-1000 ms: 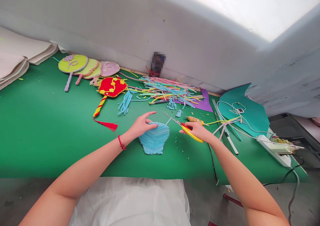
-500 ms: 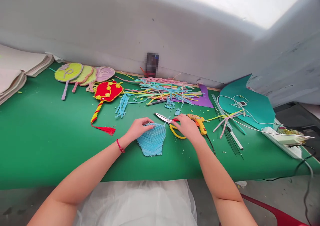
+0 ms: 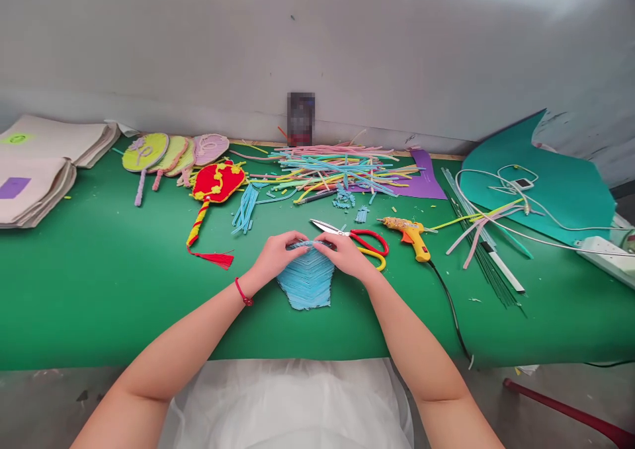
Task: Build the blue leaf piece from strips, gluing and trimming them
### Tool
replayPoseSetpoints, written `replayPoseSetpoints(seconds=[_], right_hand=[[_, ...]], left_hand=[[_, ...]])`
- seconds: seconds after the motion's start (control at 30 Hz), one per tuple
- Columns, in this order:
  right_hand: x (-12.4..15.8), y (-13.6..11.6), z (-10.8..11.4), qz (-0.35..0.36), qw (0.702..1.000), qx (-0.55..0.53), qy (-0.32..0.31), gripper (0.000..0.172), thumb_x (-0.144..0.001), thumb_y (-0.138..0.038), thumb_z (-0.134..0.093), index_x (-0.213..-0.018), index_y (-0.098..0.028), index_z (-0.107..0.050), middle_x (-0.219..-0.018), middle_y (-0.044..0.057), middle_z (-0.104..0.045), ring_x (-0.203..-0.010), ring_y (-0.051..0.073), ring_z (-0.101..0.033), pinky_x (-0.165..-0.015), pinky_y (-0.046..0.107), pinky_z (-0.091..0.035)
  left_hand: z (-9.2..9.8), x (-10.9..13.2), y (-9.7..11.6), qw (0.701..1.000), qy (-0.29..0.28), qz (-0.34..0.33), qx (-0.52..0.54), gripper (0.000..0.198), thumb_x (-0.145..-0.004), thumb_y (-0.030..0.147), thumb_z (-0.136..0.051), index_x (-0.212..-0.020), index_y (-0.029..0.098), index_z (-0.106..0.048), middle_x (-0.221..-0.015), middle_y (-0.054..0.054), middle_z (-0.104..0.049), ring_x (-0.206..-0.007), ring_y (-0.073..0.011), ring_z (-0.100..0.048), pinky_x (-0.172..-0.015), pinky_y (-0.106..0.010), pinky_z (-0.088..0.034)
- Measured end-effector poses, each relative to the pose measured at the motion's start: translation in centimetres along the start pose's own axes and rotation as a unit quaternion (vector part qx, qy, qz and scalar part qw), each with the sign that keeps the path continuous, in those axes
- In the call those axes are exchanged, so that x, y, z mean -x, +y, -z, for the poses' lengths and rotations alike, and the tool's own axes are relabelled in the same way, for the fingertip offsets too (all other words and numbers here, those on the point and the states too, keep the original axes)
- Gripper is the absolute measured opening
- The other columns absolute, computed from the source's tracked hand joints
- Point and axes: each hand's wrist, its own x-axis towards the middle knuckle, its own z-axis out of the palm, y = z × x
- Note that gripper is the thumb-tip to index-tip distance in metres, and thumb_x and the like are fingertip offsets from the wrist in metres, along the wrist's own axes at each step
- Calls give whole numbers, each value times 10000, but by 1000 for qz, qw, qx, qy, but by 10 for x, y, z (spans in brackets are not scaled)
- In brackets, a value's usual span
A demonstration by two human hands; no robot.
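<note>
A blue ribbed panel (image 3: 307, 284) made of strips laid in a V pattern lies on the green table in front of me. My left hand (image 3: 272, 256) grips its upper left edge, thumb on top and fingers curled behind. At the upper right edge, my right hand (image 3: 347, 256) pinches the panel and a short blue strip running along its top. Scissors (image 3: 325, 227) with one red and one yellow handle lie just behind my right hand, partly covered by it. A yellow glue gun (image 3: 407, 227) rests farther right, its black cord trailing toward the table edge.
Colourful fuzzy strips (image 3: 342, 171) are heaped at the back, with cut blue bits (image 3: 344, 198) before them. A red fan (image 3: 218, 183) with a tassel and several pastel fans (image 3: 146, 153) lie left. Teal sheet (image 3: 560, 178), white cable and power strip (image 3: 608, 254) are right.
My right hand has left the scissors and moved left onto the panel's top edge. The scissors now lie on the table. The head view has shifted somewhat.
</note>
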Motion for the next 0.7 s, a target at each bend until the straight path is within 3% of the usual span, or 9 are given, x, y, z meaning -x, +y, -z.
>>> replayPoseSetpoints(seconds=[0.4,0.5,0.6,0.7], right_hand=[[-3,5,-6,15,1000,13,12,248,-877,-390,-481,-864,-194,-633,-857,28,-672,-784,163,-581,-726,283,-428],[-3,5,-5,12,1000,13,18,243,-877,-387,-480,-851,-197,-628,-860,27,-671,-795,165,-582,-732,283,-427],[-4,4,-4,9,999,14,31,244,-876,-390,-477,-840,-198,-622,-861,29,-667,-804,169,-582,-735,286,-425],[-4,3,-2,2,999,14,39,236,-871,-388,-482,-833,-198,-618,-857,28,-666,-790,169,-579,-731,287,-425]], left_hand=[[0,-1,6,988,42,-22,-146,257,-869,362,-438,-875,224,-656,-864,-10,-704,-789,-172,-621,-737,-249,-430],[17,-4,4,982,98,-25,-162,258,-864,364,-447,-860,220,-661,-894,-13,-710,-834,-175,-629,-777,-249,-436],[46,-8,-5,960,205,-15,-187,239,-849,360,-477,-885,217,-665,-902,-11,-710,-854,-179,-636,-790,-250,-446],[73,-13,-17,931,275,-3,-239,276,-804,266,-532,-1055,210,-631,-1080,-47,-675,-1010,-219,-606,-901,-309,-426]])
